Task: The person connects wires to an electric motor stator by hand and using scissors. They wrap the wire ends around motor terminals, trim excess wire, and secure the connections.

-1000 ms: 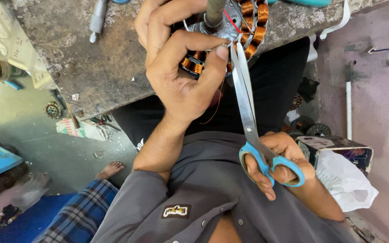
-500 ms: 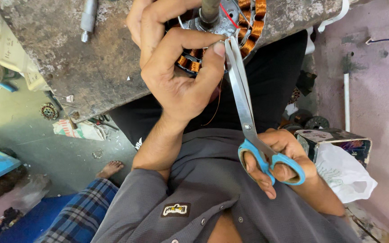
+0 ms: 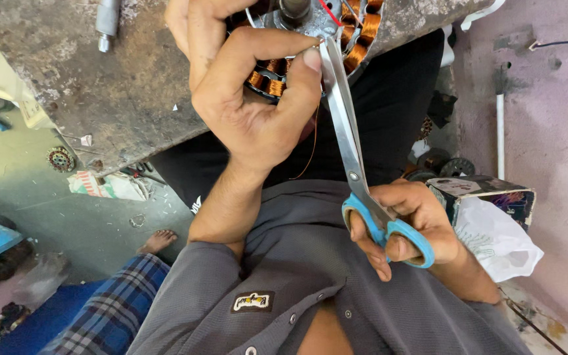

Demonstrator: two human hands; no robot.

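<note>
My left hand (image 3: pixel 244 92) grips a round motor stator (image 3: pixel 310 39) with copper wire coils, holding it against the edge of a worn grey workbench (image 3: pixel 119 85). My right hand (image 3: pixel 409 227) holds a pair of scissors (image 3: pixel 356 164) with blue handles, fingers through the loops. The long steel blades point up and their tips rest at the stator, beside my left thumb. A thin copper wire (image 3: pixel 311 144) hangs down from the coils.
A metal cylinder tool (image 3: pixel 108 20) lies on the bench top. On the floor sit a cardboard box (image 3: pixel 488 197) with a white plastic bag (image 3: pixel 497 240) at right, a small round coil part (image 3: pixel 59 159) and torn paper (image 3: pixel 110 185) at left. A bare foot (image 3: pixel 156 241) shows below.
The view has shifted closer to the stator. The scissor tips stay at the coils and both hands keep their grips.
</note>
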